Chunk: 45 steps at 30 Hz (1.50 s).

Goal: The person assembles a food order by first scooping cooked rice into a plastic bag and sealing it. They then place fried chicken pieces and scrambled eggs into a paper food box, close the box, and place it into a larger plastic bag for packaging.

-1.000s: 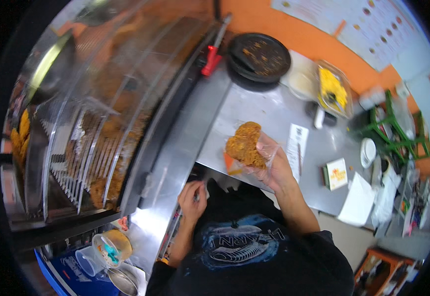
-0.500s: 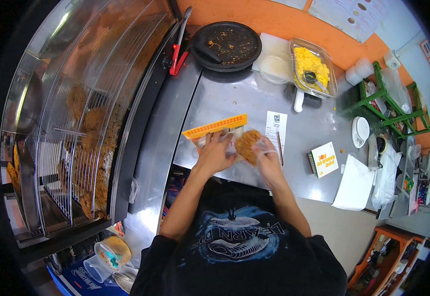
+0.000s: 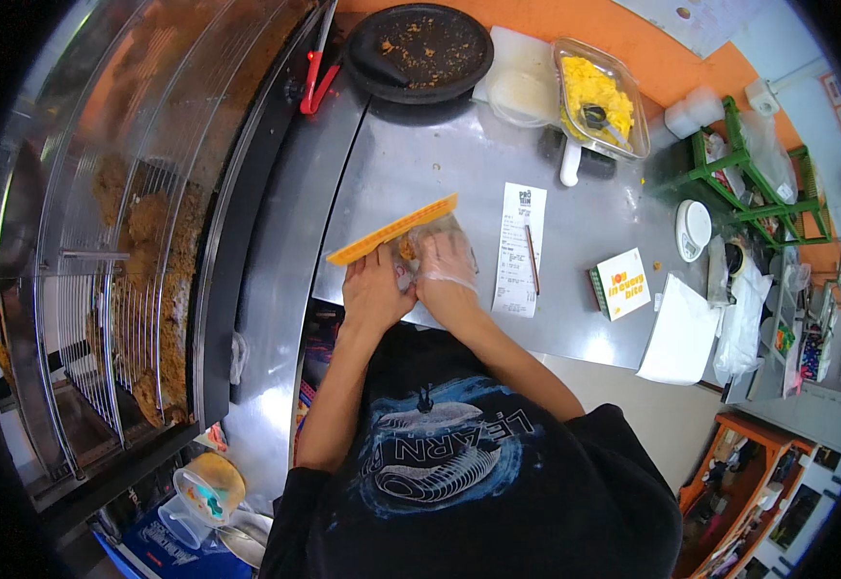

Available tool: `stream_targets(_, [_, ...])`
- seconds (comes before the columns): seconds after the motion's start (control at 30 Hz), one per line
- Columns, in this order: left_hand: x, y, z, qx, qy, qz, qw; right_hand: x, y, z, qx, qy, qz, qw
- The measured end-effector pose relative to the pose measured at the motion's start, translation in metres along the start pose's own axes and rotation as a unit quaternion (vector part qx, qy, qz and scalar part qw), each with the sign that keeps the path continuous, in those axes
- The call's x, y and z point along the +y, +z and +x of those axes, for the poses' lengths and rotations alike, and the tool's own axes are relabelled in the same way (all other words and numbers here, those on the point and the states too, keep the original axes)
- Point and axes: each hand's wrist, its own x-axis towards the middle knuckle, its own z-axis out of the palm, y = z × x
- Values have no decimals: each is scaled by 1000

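My left hand (image 3: 374, 291) grips a yellow-orange cardboard food carton (image 3: 393, 230), which stands tilted above the steel counter. A clear plastic glove covers my right hand (image 3: 448, 270), now against the carton's opening with its fingers partly inside. A bit of golden-brown fried chicken (image 3: 406, 249) shows between the two hands, held by the right one; most of it is hidden. To the right of my hands a long paper receipt (image 3: 515, 261) lies on the counter with a thin brown stick (image 3: 532, 259) across it.
Left stands a heated display case (image 3: 150, 318) with fried pieces on wire racks; red-handled tongs (image 3: 314, 85) are beside it. A dark stone mortar (image 3: 440, 58) and a glass dish (image 3: 644, 145) of yellow food sit at the back. Rightward are a small box (image 3: 623, 283), white scale (image 3: 693, 232) and green rack (image 3: 737, 159).
My right hand has moved left, bringing the fried chicken from beside the carton to its opening. The carton looks more edge-on. The whole view has shifted slightly.
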Motion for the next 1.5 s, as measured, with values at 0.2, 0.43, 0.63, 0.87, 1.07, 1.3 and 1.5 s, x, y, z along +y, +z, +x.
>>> stream_targets(0.2, [-6, -4, -10, 37, -1, 38, 999, -8, -15, 8, -88, 49, -94, 991])
stream_targets(0.43, [-13, -10, -13, -2, 14, -38, 999, -4, -34, 20, -4, 19, 38, 999])
stream_targets(0.63, [-23, -7, -26, 83, 78, -86, 990, 37, -111, 3, 133, 143, 160, 968])
stream_targets(0.87, [-38, -1, -49, 229, 189, -198, 934, -16, -112, 7, 7, -39, 182, 983])
stream_targets(1.07, [-77, -8, -138, 37, 27, -216, 975, -138, -33, 18, -76, -311, 232, 918])
stream_targets(1.3, [-99, 3, -219, 190, -97, -324, 922, -327, 25, 24, -60, -492, 374, 784])
stream_targets(1.5, [-110, -6, -236, 236, -125, -314, 911, -432, 50, 43, -178, -473, 132, 853])
